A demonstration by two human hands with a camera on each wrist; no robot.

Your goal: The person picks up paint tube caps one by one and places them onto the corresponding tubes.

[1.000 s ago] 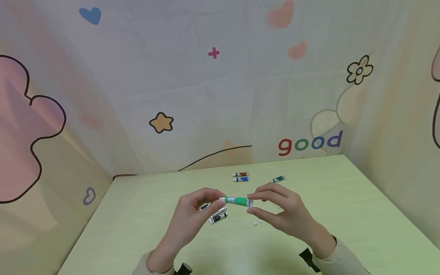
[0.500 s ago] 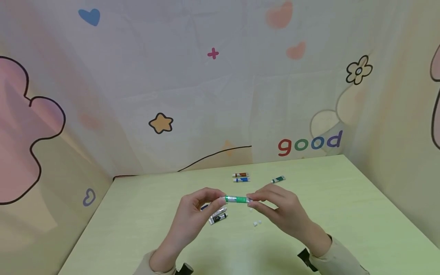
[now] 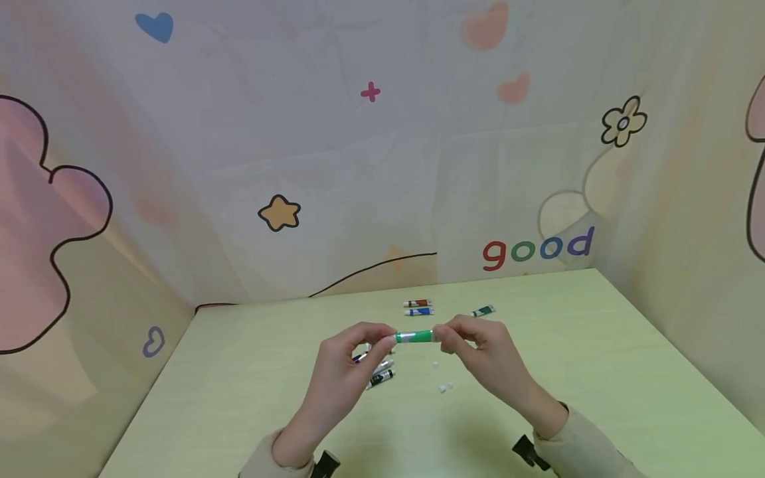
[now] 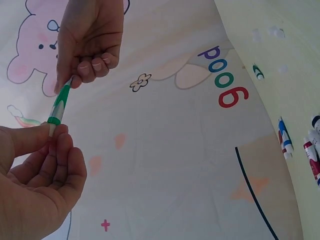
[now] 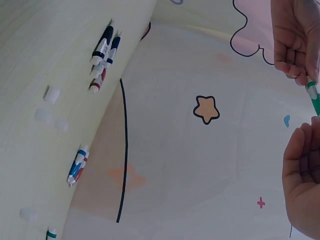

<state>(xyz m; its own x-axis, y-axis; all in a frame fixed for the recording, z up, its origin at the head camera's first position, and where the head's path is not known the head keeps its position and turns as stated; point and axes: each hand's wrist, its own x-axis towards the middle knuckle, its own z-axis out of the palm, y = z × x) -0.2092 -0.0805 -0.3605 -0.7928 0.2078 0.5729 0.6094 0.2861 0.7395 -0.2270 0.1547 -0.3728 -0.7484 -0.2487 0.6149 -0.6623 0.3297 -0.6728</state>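
A green and silver paint tube (image 3: 414, 336) is held roughly level above the table between both hands. My left hand (image 3: 337, 368) pinches its white cap between thumb and fingers; in the left wrist view the cap shows just above the left fingertips (image 4: 52, 131). At the other end my right hand (image 3: 487, 352) pinches the flat tail, which the fingertips mostly cover. In the right wrist view the green tube (image 5: 313, 95) is partly cut off by the frame's edge.
Behind the left hand lie several tubes, one of them black (image 3: 380, 379). A brown tube (image 3: 418, 303), a blue tube (image 3: 419, 311) and a dark green tube (image 3: 483, 311) lie farther back. Small white pieces (image 3: 443, 388) sit on the table (image 3: 574, 372), before a printed curtain (image 3: 370, 153).
The tube has risen slightly and turned from a downward slant to nearly level. My right fingers have drawn closer together at its tail, and that hand has moved a little left.
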